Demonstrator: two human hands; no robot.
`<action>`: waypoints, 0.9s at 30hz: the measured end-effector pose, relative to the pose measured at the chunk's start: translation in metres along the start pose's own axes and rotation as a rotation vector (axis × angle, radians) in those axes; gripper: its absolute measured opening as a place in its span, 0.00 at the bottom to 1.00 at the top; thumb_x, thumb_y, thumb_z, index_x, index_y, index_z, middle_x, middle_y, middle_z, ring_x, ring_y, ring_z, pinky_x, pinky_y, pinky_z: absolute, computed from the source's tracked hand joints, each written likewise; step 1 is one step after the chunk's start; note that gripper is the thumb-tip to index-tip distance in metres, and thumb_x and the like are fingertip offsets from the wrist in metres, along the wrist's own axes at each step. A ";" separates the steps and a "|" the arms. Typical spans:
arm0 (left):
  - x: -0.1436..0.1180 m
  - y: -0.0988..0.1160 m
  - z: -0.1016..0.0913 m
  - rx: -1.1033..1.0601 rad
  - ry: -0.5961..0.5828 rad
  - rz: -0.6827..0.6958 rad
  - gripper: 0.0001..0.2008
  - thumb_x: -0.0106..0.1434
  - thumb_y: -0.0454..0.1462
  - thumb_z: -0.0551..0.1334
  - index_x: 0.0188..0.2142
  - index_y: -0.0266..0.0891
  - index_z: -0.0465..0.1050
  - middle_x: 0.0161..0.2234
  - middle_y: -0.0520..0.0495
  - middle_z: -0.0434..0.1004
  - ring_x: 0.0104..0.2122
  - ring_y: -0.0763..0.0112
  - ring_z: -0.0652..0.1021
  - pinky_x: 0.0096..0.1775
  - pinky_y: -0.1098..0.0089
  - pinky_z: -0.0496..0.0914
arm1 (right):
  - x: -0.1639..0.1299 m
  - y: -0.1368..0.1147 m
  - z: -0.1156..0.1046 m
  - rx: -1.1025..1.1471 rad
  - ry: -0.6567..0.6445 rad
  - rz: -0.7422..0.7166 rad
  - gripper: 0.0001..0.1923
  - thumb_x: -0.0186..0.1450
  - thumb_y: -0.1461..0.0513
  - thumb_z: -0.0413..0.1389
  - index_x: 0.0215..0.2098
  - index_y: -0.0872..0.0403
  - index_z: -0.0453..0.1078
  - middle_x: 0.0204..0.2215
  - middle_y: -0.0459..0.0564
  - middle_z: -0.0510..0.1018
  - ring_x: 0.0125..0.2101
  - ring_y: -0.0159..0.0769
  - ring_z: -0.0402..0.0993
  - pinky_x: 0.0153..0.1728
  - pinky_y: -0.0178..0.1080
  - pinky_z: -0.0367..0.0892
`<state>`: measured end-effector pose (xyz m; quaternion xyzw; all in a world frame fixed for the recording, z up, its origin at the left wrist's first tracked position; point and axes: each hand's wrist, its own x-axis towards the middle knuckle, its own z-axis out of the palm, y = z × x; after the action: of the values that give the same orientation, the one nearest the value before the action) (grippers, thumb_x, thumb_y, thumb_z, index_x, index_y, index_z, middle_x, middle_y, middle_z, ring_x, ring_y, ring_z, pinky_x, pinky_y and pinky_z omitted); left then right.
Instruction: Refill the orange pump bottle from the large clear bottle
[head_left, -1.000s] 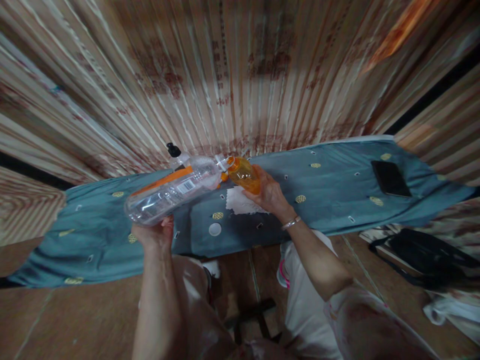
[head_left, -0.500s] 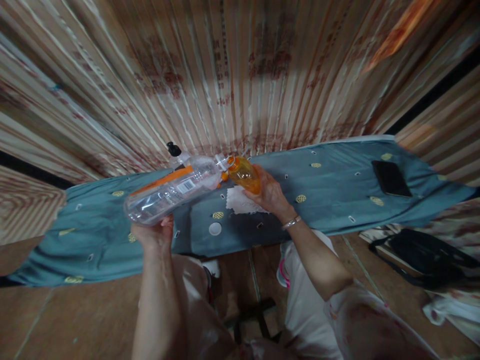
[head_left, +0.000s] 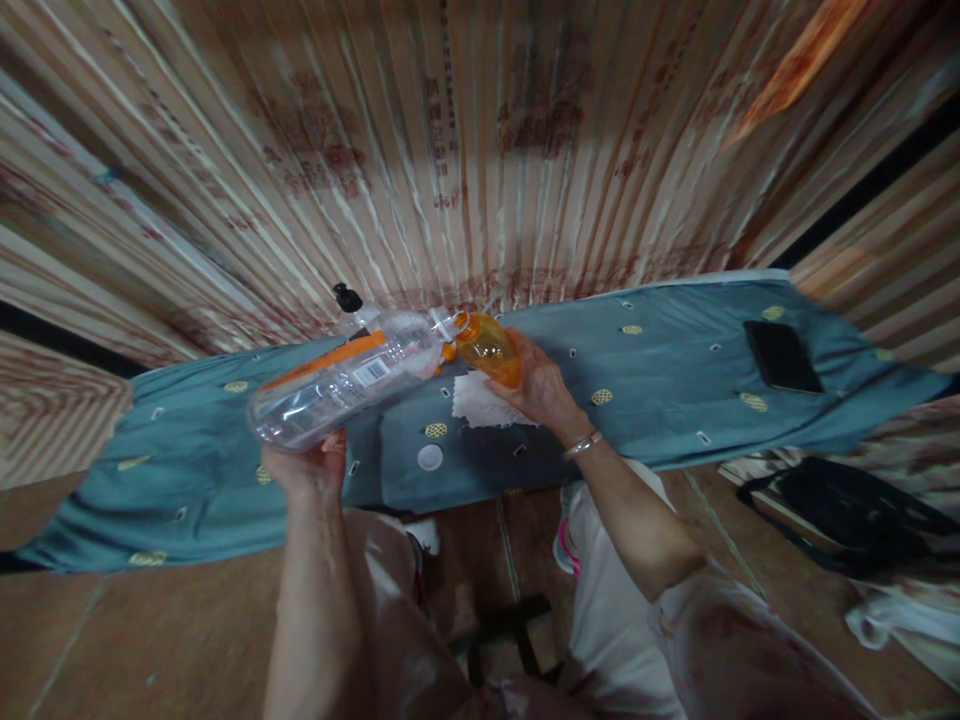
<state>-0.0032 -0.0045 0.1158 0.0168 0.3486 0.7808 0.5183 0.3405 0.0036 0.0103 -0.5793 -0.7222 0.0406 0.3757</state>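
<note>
Over cloth (head_left: pixel 660 380): tilted clear bottle (head_left: pixel 337 390), translucent orange bottle (head_left: pixel 486 350).

So the curtain (head_left: pixel 480 150) hangs right behind the cloth-covered table (head_left: pixel 652 400); the larger bottle (head_left: pixel 337 390) sits over the left half, on the left hand (head_left: pixel 307 468), its neck pointing right at the mouth of the smaller bottle (head_left: pixel 487 348) in the right hand (head_left: pixel 536 380); a pump bottle (head_left: pixel 349 298) is behind the larger one; paper (head_left: pixel 484 402) lies below the smaller one, a round disc (head_left: pixel 430 457) just front-left of that; phone-like slab (head_left: pixel 781 357) far right on the table, bag (head_left: pixel 847 510) in front of that end.
</note>
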 end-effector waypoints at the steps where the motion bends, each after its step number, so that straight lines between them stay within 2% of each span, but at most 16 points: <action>1: 0.000 0.000 0.000 0.009 0.003 0.003 0.13 0.85 0.40 0.55 0.45 0.42 0.76 0.29 0.51 0.74 0.18 0.73 0.63 0.16 0.76 0.47 | 0.000 0.000 0.000 0.002 0.003 0.001 0.53 0.75 0.47 0.81 0.87 0.56 0.68 0.76 0.77 0.88 0.76 0.73 0.89 0.78 0.74 0.86; 4: 0.002 0.000 -0.004 0.060 -0.008 0.017 0.12 0.83 0.38 0.54 0.44 0.43 0.74 0.28 0.51 0.74 0.18 0.72 0.63 0.16 0.77 0.49 | 0.000 0.001 0.001 0.017 0.018 -0.002 0.52 0.75 0.46 0.81 0.88 0.55 0.68 0.75 0.75 0.89 0.75 0.71 0.90 0.78 0.73 0.86; 9: 0.007 0.000 -0.009 0.107 -0.060 0.021 0.06 0.80 0.38 0.61 0.43 0.44 0.72 0.29 0.51 0.74 0.19 0.72 0.65 0.18 0.77 0.50 | 0.000 0.000 0.000 0.040 0.019 -0.005 0.53 0.75 0.46 0.82 0.88 0.55 0.68 0.75 0.75 0.89 0.75 0.71 0.90 0.78 0.72 0.87; 13: 0.007 0.000 -0.007 0.034 -0.013 0.009 0.08 0.81 0.37 0.57 0.45 0.42 0.75 0.28 0.49 0.74 0.19 0.70 0.64 0.17 0.75 0.48 | 0.000 -0.001 -0.001 0.040 0.013 0.004 0.53 0.76 0.47 0.81 0.88 0.56 0.68 0.75 0.76 0.89 0.75 0.72 0.90 0.78 0.74 0.86; 18: 0.006 0.000 -0.006 0.031 -0.022 0.012 0.06 0.78 0.36 0.59 0.46 0.42 0.76 0.28 0.49 0.75 0.19 0.70 0.64 0.17 0.76 0.46 | 0.000 -0.001 -0.001 0.039 0.014 0.011 0.52 0.75 0.47 0.82 0.87 0.55 0.70 0.75 0.75 0.88 0.75 0.73 0.89 0.78 0.74 0.86; 22: 0.005 0.000 -0.006 0.054 -0.032 0.004 0.08 0.82 0.39 0.59 0.46 0.43 0.76 0.29 0.50 0.75 0.19 0.71 0.63 0.17 0.76 0.48 | 0.000 0.000 0.000 0.036 0.005 0.006 0.51 0.75 0.49 0.82 0.86 0.57 0.69 0.76 0.77 0.88 0.75 0.72 0.89 0.79 0.74 0.85; 27: 0.001 0.000 -0.002 0.027 0.030 -0.005 0.11 0.84 0.40 0.57 0.45 0.43 0.77 0.30 0.48 0.76 0.20 0.70 0.64 0.17 0.76 0.49 | 0.000 0.001 0.001 0.037 0.028 -0.011 0.51 0.75 0.48 0.81 0.86 0.56 0.68 0.75 0.77 0.89 0.75 0.73 0.90 0.78 0.76 0.86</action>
<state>-0.0045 -0.0047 0.1140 0.0113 0.3670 0.7747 0.5148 0.3405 0.0043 0.0091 -0.5686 -0.7192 0.0437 0.3968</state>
